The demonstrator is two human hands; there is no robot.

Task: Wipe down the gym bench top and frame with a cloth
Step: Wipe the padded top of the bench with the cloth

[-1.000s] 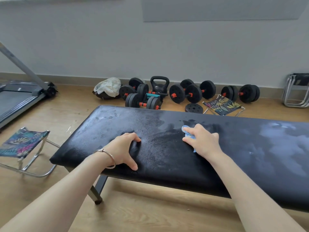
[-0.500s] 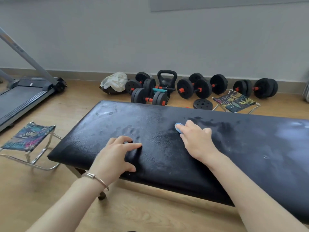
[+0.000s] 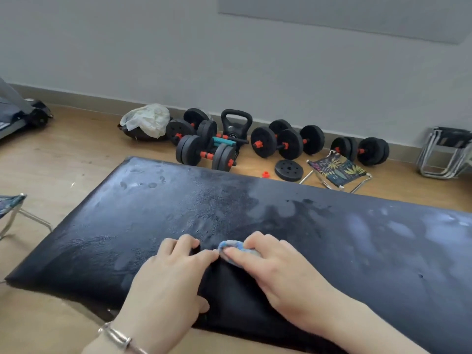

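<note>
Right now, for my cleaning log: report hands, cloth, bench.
Right hand holds blue cloth on bench top. Left hand rests empty beside it, in the leftward path. Smears on right end.

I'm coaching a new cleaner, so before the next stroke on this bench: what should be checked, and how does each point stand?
1. Grip on the cloth: ok, the right hand pinches it between thumb and fingers, down on the bench top.
2. Bracing by the left hand: ok, it rests palm down on the pad.
3. Path to the left free: not ok, the left index fingertip sits right against the cloth.
4. Right end of the pad clean: not ok, pale haze shows there.
5. Wiping of the frame: cannot tell, hidden under the pad.
</note>
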